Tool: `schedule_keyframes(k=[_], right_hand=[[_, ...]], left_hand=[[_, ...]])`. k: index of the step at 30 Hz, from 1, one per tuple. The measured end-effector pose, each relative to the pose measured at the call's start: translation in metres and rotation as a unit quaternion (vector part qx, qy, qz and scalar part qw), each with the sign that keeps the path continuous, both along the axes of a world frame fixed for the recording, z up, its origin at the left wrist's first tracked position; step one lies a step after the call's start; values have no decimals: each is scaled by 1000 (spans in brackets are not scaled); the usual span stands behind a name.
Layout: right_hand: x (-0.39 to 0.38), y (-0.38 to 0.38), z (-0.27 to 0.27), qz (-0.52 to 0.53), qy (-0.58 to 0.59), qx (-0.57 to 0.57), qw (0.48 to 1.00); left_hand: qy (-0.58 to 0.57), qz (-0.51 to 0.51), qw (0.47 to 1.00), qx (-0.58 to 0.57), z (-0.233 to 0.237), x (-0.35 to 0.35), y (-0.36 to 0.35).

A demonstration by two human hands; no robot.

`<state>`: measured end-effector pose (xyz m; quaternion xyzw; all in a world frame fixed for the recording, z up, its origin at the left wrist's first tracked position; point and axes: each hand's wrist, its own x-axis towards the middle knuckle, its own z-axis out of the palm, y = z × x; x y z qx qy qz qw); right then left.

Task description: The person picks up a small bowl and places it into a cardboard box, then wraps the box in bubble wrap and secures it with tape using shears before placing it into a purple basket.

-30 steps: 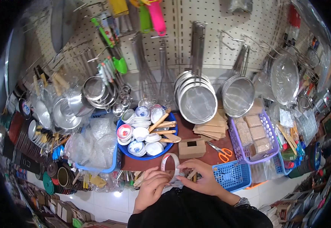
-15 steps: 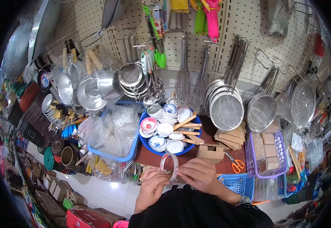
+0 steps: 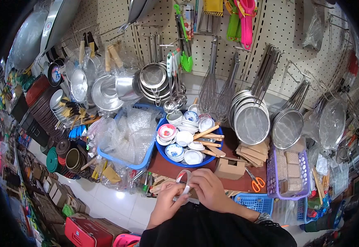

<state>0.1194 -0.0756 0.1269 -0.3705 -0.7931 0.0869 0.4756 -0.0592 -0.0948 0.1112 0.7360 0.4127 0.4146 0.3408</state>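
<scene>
A roll of clear tape (image 3: 184,177) with red marks is held upright between my two hands, near the shelf's front edge. My left hand (image 3: 168,201) has its fingers closed round the roll's lower left side. My right hand (image 3: 207,189) pinches at the roll's right edge with bent fingers. Just beyond the roll stands a blue basin (image 3: 161,151) with small white bowls (image 3: 184,138) and wooden-handled tools. To the right of my right hand are an open cardboard box (image 3: 230,168) and orange-handled scissors (image 3: 258,185).
Strainers (image 3: 251,125) and whisks (image 3: 208,90) hang from the pegboard behind. A blue basket (image 3: 144,166) of bubble-wrapped items stands left; a purple basket (image 3: 273,177) of packets stands right. Brown packets (image 3: 253,150) lie behind the scissors. A red case (image 3: 78,234) is at lower left.
The view has shifted, so the shelf goods appear farther right. My hands have drawn closer together around the tape roll, and more of the roll is covered by my fingers.
</scene>
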Motion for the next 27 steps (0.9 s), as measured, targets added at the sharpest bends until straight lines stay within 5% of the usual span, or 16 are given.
schedule_keyframes(k=[27], right_hand=[[145,-43,-19,-70,180,-270,943]], left_hand=[[45,-133,990,1,-14,137,8]])
